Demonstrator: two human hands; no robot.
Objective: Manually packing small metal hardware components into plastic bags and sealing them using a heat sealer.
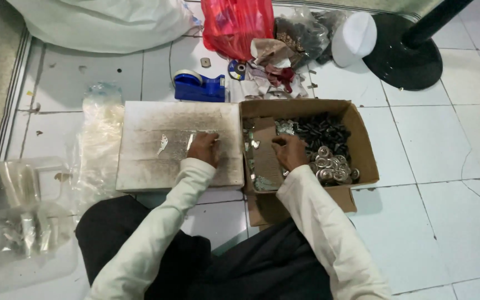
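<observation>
Head view, near to far. The left hand (pixel 204 148) rests on a white board (pixel 140 166), fingers curled down onto its surface; whether they pinch anything cannot be told. A small metal strip (pixel 190 141) lies on the board touching the left fingertips, and a second bright metal piece (pixel 163 144) lies just beyond them to the left, apart from the hand. The right hand (pixel 290 151) reaches into a cardboard box (pixel 365 150), fingers bent and close together over a loose brown card flap (pixel 263 145); any item held is hidden. Right of these fingers, inside the box, sits a heap of round silver caps (pixel 331 165); beyond them lies a pile of dark screws (pixel 323 130), and small shiny scraps (pixel 285 127) lie just ahead of the fingertips. Clear plastic bags (pixel 12 222) lie far left of the left hand. Beyond the board stands a blue tape dispenser (pixel 198 86); farther still, a red bag (pixel 234 25), a white sack (pixel 101 22) and a black round stand base (pixel 404 53).
</observation>
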